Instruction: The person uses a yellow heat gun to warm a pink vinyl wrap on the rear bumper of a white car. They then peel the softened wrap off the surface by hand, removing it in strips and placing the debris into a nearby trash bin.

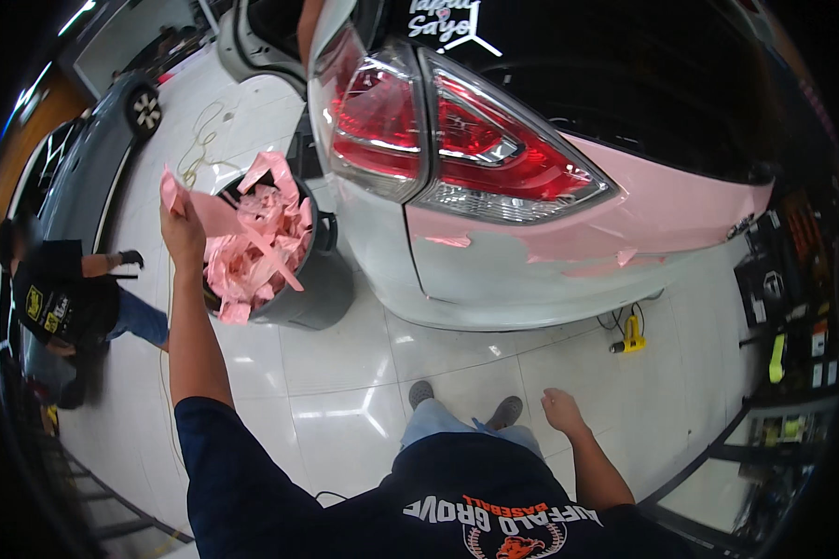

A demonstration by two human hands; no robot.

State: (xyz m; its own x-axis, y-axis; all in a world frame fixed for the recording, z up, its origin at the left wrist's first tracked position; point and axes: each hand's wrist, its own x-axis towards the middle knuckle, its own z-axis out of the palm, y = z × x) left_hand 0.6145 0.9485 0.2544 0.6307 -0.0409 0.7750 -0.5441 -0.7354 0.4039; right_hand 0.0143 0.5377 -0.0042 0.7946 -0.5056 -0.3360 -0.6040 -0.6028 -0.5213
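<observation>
Out to the left, my left hand [184, 233] grips a crumpled piece of pink film [213, 212] over a dark grey bin [331, 293]. Pink film scraps [268, 233] heap up above the bin's rim, and a strip trails across them. My right hand [561, 410] hangs low beside my leg with its fingers curled; whether anything is inside them is hidden. Ahead is the rear corner of a pale car [373, 247] with a red and clear tail light [494, 154]. Pink film [662, 182] covers part of its tailgate, with a ragged, torn lower edge.
A yellow heat gun or drill [630, 337] with a cord lies on the tiled floor below the bumper. At left another person [65, 293] in dark clothes stands beside a grey-blue car [89, 186]. Shelves and black cases [774, 279] line the right. A cord [196, 149] loops behind the bin.
</observation>
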